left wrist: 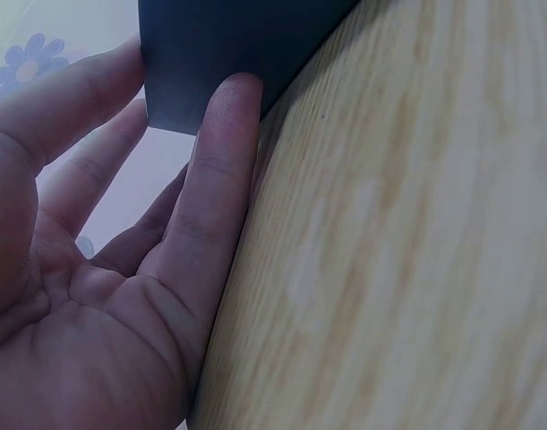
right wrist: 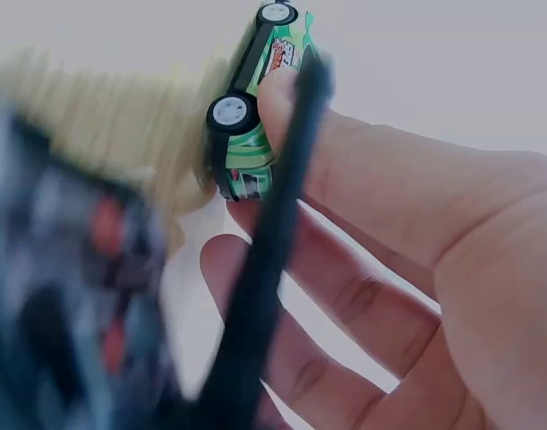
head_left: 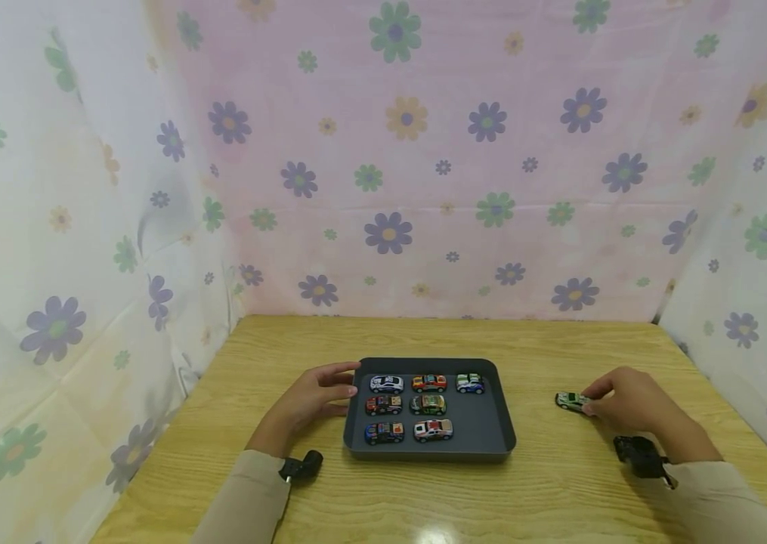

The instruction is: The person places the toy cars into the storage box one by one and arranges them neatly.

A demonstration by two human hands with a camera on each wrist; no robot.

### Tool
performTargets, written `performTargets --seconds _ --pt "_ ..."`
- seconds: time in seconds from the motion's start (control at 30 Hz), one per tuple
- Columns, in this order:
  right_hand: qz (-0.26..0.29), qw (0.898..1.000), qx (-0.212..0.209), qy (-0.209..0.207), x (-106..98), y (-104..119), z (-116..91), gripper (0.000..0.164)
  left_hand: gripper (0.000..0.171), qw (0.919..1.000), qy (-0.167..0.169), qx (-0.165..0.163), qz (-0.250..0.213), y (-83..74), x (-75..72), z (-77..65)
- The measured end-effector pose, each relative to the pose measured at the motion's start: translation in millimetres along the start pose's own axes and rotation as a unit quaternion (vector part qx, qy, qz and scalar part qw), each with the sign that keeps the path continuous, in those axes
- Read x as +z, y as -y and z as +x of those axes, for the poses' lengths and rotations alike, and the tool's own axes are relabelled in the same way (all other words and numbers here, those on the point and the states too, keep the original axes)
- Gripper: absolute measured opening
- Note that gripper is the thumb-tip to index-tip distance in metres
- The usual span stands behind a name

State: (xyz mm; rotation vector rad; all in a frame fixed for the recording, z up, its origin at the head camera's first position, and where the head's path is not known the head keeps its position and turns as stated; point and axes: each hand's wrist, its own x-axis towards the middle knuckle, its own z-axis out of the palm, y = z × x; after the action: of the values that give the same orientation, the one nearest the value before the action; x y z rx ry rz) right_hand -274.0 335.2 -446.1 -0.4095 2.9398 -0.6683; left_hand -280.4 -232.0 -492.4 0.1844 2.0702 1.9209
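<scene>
My right hand (head_left: 635, 400) pinches a green toy car (head_left: 570, 400) between thumb and fingers, low over the table to the right of the tray. In the right wrist view the thumb presses the side of the green car (right wrist: 246, 134), and two white-hubbed wheels show. My left hand (head_left: 311, 397) is at the left side of a dark grey tray (head_left: 485, 446). Its extended fingers (left wrist: 215, 179) touch the tray's outer wall (left wrist: 201, 54) in the left wrist view. Several toy cars stand in the tray, among them a white one (head_left: 386, 384) and a red-yellow one (head_left: 429, 383).
A wooden table (head_left: 288, 340) carries the tray. Flowered cloth (head_left: 424, 174) hangs behind it and on both sides. Small black wrist cameras are strapped to the left wrist (head_left: 301, 466) and right wrist (head_left: 641, 457).
</scene>
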Motion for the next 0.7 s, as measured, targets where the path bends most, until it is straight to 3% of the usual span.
performTargets --seconds 0.7 --pt "0.004 1.000 -0.025 -0.011 13 43 30 0.021 0.060 1.0000 -0.004 -0.001 0.006 -0.6 0.7 -0.1"
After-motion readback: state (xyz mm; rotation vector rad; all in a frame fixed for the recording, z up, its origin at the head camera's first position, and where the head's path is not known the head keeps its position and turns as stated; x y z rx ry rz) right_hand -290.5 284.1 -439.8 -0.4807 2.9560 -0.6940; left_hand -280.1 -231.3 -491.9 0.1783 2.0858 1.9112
